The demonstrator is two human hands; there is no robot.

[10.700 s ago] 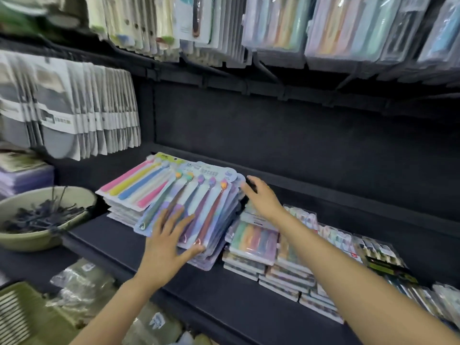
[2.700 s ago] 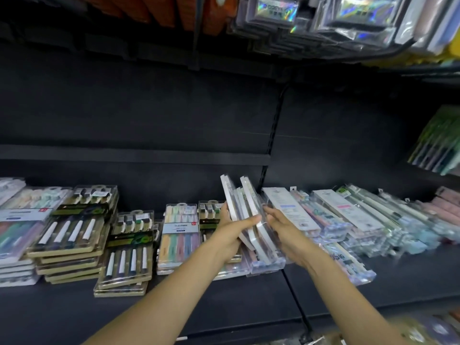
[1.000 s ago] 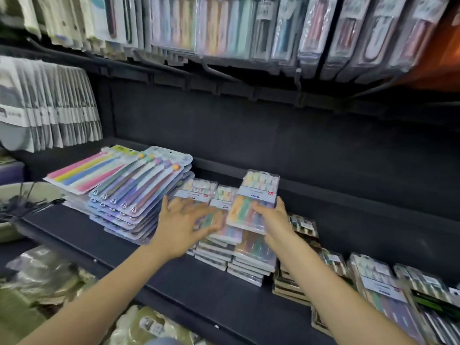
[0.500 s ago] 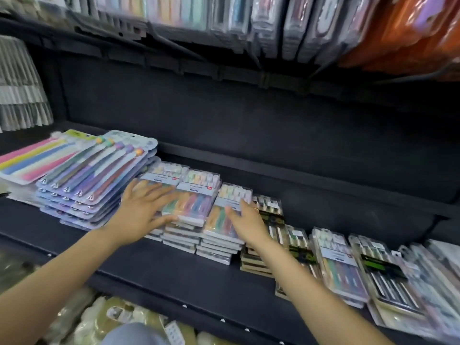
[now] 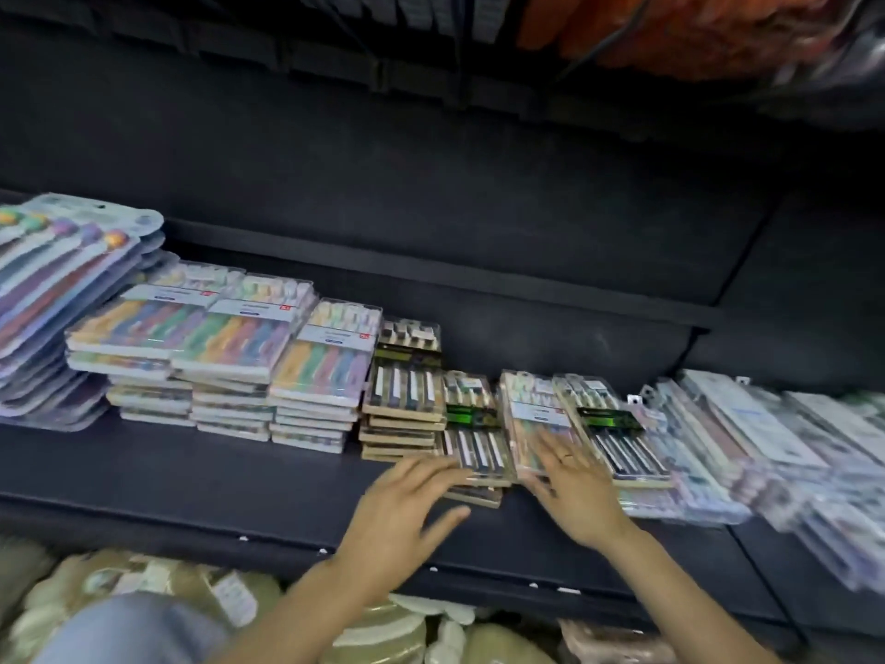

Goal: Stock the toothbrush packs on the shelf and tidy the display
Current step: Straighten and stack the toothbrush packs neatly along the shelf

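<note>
Clear-plastic toothbrush packs (image 5: 330, 357) lie in low stacks along the black shelf (image 5: 201, 476), the tidy ones to the left. The leaning packs (image 5: 541, 419) in the middle are tilted and half overlapping, with nothing behind to brace them. Risk: a sideways shove could fan them out or tip the short stack (image 5: 471, 448) off the front edge — slick wrappers slide easily. Left hand (image 5: 407, 510) is spread flat, fingers straight, fingertips at the front of that short stack, gripping nothing. Right hand (image 5: 574, 491) is also splayed, palm resting on the leaning packs — pressing, not grasping.
</note>
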